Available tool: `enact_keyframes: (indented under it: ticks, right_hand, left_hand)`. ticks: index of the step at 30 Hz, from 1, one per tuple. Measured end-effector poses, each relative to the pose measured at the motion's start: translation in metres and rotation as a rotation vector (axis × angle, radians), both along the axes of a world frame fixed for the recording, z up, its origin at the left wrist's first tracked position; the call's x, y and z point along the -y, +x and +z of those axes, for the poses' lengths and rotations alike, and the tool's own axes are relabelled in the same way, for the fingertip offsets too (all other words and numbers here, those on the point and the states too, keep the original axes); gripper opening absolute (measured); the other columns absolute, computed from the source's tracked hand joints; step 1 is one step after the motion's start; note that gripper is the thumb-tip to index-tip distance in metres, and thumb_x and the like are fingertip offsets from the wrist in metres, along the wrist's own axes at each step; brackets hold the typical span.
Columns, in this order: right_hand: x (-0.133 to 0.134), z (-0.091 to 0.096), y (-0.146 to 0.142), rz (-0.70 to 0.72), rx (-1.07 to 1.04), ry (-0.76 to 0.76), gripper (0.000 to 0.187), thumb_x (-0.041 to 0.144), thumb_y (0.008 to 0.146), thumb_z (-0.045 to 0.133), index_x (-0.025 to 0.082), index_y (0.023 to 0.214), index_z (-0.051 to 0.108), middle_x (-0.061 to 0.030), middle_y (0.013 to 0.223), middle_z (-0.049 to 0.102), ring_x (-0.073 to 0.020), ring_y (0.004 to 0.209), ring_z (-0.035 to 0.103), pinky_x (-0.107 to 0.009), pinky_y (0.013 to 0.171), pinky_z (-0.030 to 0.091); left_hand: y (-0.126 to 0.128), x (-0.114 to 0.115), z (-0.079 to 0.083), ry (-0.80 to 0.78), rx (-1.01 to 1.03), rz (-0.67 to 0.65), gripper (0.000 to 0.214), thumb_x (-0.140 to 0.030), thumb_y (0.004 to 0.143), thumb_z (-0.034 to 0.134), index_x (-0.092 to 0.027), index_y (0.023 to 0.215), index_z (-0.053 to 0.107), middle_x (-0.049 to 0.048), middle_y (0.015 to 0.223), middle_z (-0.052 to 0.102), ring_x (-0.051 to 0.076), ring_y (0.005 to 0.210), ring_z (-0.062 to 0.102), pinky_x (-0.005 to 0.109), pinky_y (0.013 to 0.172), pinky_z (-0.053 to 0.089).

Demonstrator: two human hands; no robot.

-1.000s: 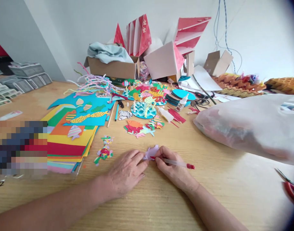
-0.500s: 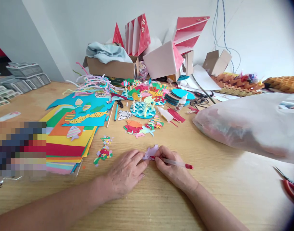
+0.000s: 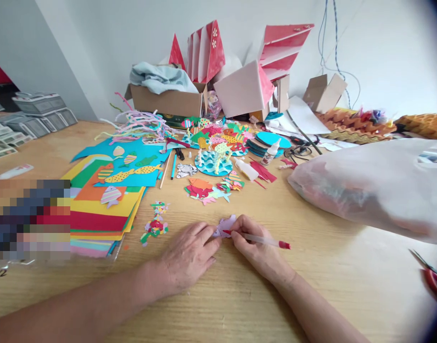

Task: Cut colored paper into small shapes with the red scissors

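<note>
A small purple paper fish (image 3: 226, 224) lies on the table in front of me. My left hand (image 3: 193, 255) rests palm down, its thumb and fingertips closed over the fish's left end and pinning it. A red pen (image 3: 264, 239) with a translucent barrel is pinched in my right hand (image 3: 257, 247). Its tip touches the fish, or is just above it. The pen's red end points to the right. To the left of my left hand lie paper dots and scraps (image 3: 156, 226). Beyond the fish sits a pile of cut paper fish (image 3: 200, 189).
Coloured paper sheets (image 3: 96, 221) are stacked at left, with decorated fish on top. Glue bottles (image 3: 246, 169), a blue wavy disc (image 3: 213, 164) and pipe cleaners (image 3: 136, 125) stand farther back. A large plastic bag (image 3: 375, 186) and red-handled scissors (image 3: 434, 281) are at right.
The pen tilts very slightly differently in my right hand. My left hand stays on the paper fish. The whole view has shifted a little.
</note>
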State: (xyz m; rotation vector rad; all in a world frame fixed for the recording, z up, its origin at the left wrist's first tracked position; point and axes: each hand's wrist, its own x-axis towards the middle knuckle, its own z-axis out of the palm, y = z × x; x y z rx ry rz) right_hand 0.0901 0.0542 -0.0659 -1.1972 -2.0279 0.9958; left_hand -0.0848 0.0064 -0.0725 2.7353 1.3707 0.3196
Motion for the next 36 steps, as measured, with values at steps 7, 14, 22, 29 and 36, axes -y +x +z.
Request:
enact_keyframes:
  ticks: [7, 14, 22, 29, 36]
  right_hand:
    - [-0.0008, -0.0002, -0.0031, -0.020, 0.045, 0.054, 0.009, 0.012, 0.068, 0.042, 0.019, 0.062, 0.044, 0.0042, 0.055, 0.048, -0.0098, 0.052, 0.045, -0.019, 0.046, 0.033]
    - [-0.0006, -0.0009, -0.0025, -0.001, 0.063, 0.076, 0.011, 0.011, 0.068, 0.041, 0.020, 0.062, 0.042, 0.0048, 0.054, 0.046, -0.0092, 0.050, 0.043, -0.018, 0.045, 0.032]
    - [0.0000, 0.0002, -0.0025, -0.018, 0.093, 0.095, 0.011, 0.012, 0.068, 0.041, 0.020, 0.061, 0.042, 0.0045, 0.054, 0.046, -0.0095, 0.050, 0.043, -0.018, 0.044, 0.031]
    - [0.0010, 0.0021, -0.0024, -0.021, 0.103, 0.101, 0.011, 0.011, 0.066, 0.041, 0.020, 0.059, 0.040, 0.0052, 0.051, 0.043, -0.0088, 0.047, 0.039, -0.018, 0.043, 0.030]
    - [0.0007, 0.0009, -0.0037, -0.050, 0.010, 0.028, 0.009, 0.014, 0.070, 0.043, 0.019, 0.063, 0.044, 0.0051, 0.054, 0.045, -0.0084, 0.047, 0.040, -0.018, 0.044, 0.032]
  left_hand:
    - [-0.0001, -0.0003, -0.0009, 0.006, 0.008, 0.003, 0.031, -0.025, 0.078, 0.052, -0.017, 0.107, 0.047, 0.0071, 0.109, 0.049, 0.022, 0.107, 0.039, 0.037, 0.089, 0.039]
    - [-0.0003, 0.0000, -0.0009, 0.017, 0.013, 0.002, 0.032, -0.025, 0.077, 0.053, -0.017, 0.108, 0.047, 0.0067, 0.110, 0.048, 0.022, 0.106, 0.039, 0.036, 0.090, 0.038]
    - [0.0008, -0.0003, 0.0003, -0.002, 0.001, 0.008, 0.033, -0.024, 0.077, 0.052, -0.017, 0.109, 0.046, 0.0067, 0.109, 0.048, 0.022, 0.105, 0.040, 0.037, 0.090, 0.038]
    - [0.0005, -0.0004, 0.0009, -0.003, -0.010, -0.001, 0.032, -0.023, 0.078, 0.051, -0.016, 0.109, 0.046, 0.0071, 0.110, 0.048, 0.022, 0.105, 0.039, 0.036, 0.090, 0.038]
    - [0.0010, 0.0000, 0.0008, -0.001, 0.004, 0.010, 0.031, -0.025, 0.078, 0.052, -0.017, 0.107, 0.047, 0.0069, 0.109, 0.048, 0.022, 0.105, 0.040, 0.037, 0.090, 0.038]
